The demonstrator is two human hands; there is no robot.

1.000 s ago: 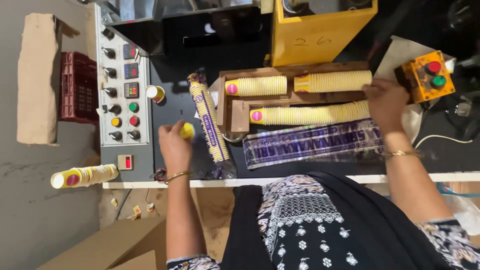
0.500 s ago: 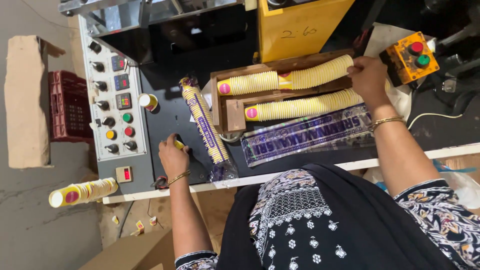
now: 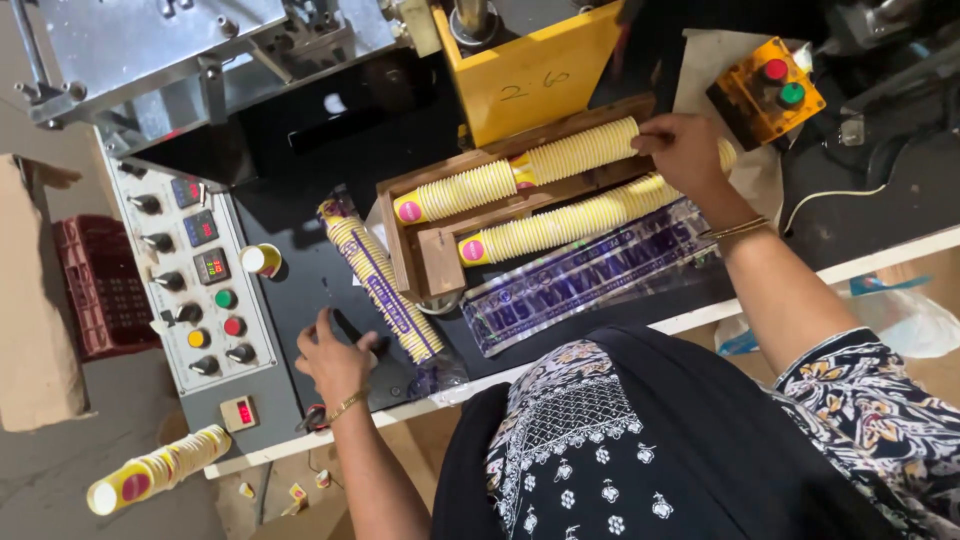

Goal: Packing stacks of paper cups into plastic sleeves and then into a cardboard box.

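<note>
The stacked yellow cups (image 3: 540, 172) lay in the wooden tray (image 3: 425, 262), where the right hand (image 3: 685, 152) pressed fingers onto them, seemingly steadying. Left of the tray, the left hand (image 3: 335, 358) rested spread beside a wrapped cup sleeve (image 3: 380, 285).

The left hand (image 3: 333, 358) lies low on the left, palm down, fingers spread a little and pointing up and to the right, the thumb set apart toward the right. A thin bangle sits at its wrist, and the bare forearm runs down to the bottom edge. The right hand (image 3: 686, 150) is stretched far forward on the right, back of the hand up, fingers curled downward and closed in a loose grip, knuckles toward the left. Its wrist wears a bangle too; the forearm slants down and right into a patterned sleeve (image 3: 860, 400). The two hands are well apart
</note>
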